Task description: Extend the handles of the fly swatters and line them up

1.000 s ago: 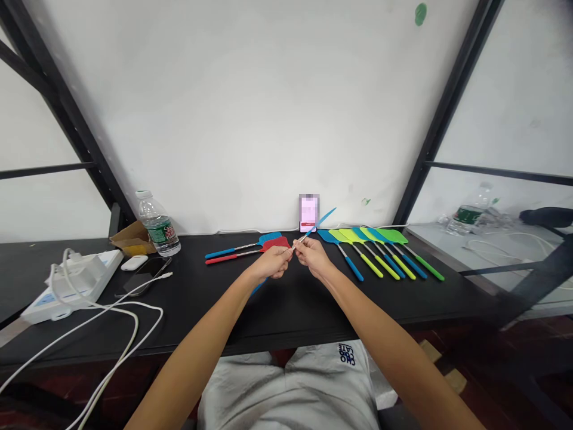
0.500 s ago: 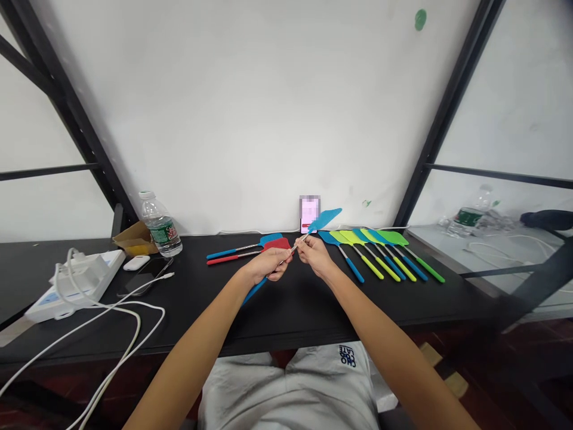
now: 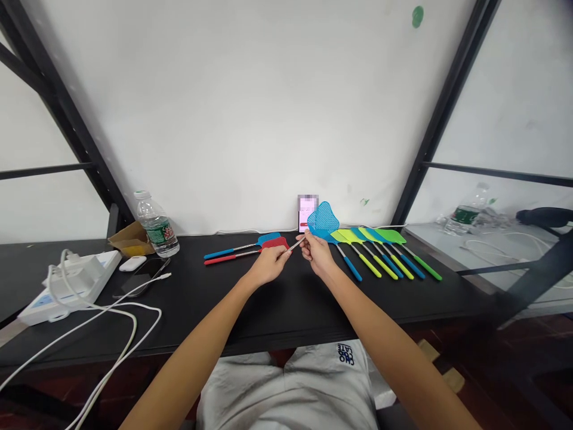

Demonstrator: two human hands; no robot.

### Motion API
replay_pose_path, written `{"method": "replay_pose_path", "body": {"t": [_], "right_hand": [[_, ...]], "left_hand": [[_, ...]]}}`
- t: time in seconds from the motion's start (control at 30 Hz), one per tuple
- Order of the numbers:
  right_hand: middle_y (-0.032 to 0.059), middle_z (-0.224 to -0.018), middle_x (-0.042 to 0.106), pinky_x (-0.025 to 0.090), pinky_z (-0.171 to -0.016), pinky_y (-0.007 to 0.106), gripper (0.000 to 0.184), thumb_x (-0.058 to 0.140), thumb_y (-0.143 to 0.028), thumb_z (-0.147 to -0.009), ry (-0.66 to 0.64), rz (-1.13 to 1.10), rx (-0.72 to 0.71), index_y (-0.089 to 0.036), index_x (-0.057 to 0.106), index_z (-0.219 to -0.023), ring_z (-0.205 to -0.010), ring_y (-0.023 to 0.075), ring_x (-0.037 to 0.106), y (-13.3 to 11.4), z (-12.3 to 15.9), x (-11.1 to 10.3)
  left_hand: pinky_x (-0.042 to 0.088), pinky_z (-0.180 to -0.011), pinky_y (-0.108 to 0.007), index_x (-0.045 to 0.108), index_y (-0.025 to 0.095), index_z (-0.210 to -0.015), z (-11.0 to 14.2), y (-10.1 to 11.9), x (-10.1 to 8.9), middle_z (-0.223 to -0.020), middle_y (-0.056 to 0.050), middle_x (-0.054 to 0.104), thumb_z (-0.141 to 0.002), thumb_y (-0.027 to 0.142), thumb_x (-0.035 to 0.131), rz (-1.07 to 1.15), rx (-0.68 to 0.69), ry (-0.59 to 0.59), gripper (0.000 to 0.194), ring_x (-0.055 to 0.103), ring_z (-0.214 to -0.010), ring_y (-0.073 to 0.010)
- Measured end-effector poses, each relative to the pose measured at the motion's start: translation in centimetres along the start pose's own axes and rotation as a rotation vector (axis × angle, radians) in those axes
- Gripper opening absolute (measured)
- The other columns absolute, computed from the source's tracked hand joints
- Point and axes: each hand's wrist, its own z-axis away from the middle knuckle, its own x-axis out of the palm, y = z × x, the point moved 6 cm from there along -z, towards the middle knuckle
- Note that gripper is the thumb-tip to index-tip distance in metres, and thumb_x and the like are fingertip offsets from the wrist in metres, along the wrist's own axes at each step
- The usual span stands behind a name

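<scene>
Both hands hold one blue fly swatter above the black tabletop, its perforated head facing me. My left hand is closed round the lower part and hides the grip. My right hand pinches the thin metal shaft near the head. Left of my hands lie a blue swatter and a red swatter, the red one's head partly behind my left hand. To the right, several blue, yellow and green swatters lie in an overlapping row, handles toward me.
A lit phone leans on the wall behind the held swatter. On the left are a water bottle, an open cardboard box, a white case, a dark phone, a power strip and loose white cables.
The held blue swatter has turned about its shaft, so its head now shows broad face instead of edge-on. Its blue handle has gone out of sight behind my left hand and forearm.
</scene>
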Motion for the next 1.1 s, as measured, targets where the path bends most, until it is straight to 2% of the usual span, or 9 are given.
{"method": "replay_pose_path", "body": {"t": [0.17,0.33,0.47,0.67,0.87,1.1], "right_hand": [[-0.0017,-0.058,0.049,0.014,-0.036,0.022,0.039,0.069,-0.051,-0.072,0.135,0.034,-0.055,-0.013,0.068,-0.078,-0.039,0.0027,0.026,-0.1,0.1,-0.5],[-0.004,-0.053,0.043,0.015,-0.034,0.022,0.034,0.064,-0.048,-0.076,0.485,0.006,-0.082,-0.015,0.061,-0.07,-0.038,0.0032,0.026,-1.8,-0.3,-4.9],[-0.0024,-0.054,0.046,0.015,-0.033,0.022,0.032,0.065,-0.045,-0.075,0.391,0.017,-0.025,-0.015,0.06,-0.068,-0.038,0.0036,0.027,-2.3,-0.9,-5.9],[-0.001,-0.06,0.049,0.016,-0.034,0.021,0.035,0.069,-0.049,-0.073,0.229,0.024,-0.011,-0.015,0.065,-0.074,-0.039,0.0033,0.031,-0.5,-0.4,-3.2],[-0.0006,-0.063,0.051,0.017,-0.035,0.02,0.04,0.07,-0.053,-0.072,0.103,-0.008,0.057,-0.016,0.069,-0.085,-0.041,0.004,0.034,0.7,0.0,-1.9],[-0.0009,-0.063,0.05,0.019,-0.036,0.021,0.038,0.067,-0.049,-0.077,0.066,-0.129,0.144,-0.015,0.069,-0.093,-0.041,0.0043,0.033,0.9,0.5,-0.9]], "left_hand": [[0.028,-0.05,-0.022,0.045,0.018,-0.064,-0.2,0.2,0.7,-0.056,0.003,0.044,-0.09,0.045,0.039,0.067,-0.044,-0.06,0.037,0.039,-0.052,-0.0101],[0.027,-0.048,-0.022,0.043,0.018,-0.061,0.5,-0.9,0.5,-0.054,0.003,0.041,-0.088,0.046,0.042,0.026,-0.071,-0.093,0.04,0.037,-0.05,-0.0096],[0.027,-0.046,-0.022,0.046,0.018,-0.063,0.8,-2.0,0.2,-0.054,0.003,0.043,-0.087,0.049,0.042,0.054,-0.125,-0.088,0.04,0.038,-0.048,-0.0097],[0.027,-0.044,-0.021,0.047,0.018,-0.063,0.8,-1.4,0.1,-0.052,0.004,0.042,-0.087,0.05,0.043,0.104,-0.105,-0.076,0.039,0.036,-0.045,-0.0088],[0.027,-0.045,-0.021,0.046,0.018,-0.065,0.9,-1.1,0.0,-0.054,0.004,0.044,-0.088,0.049,0.042,0.099,-0.065,-0.103,0.039,0.037,-0.046,-0.0084],[0.027,-0.05,-0.022,0.045,0.018,-0.065,0.7,-0.8,0.1,-0.056,0.003,0.045,-0.091,0.045,0.039,0.032,-0.016,-0.074,0.038,0.039,-0.051,-0.0091]]}}
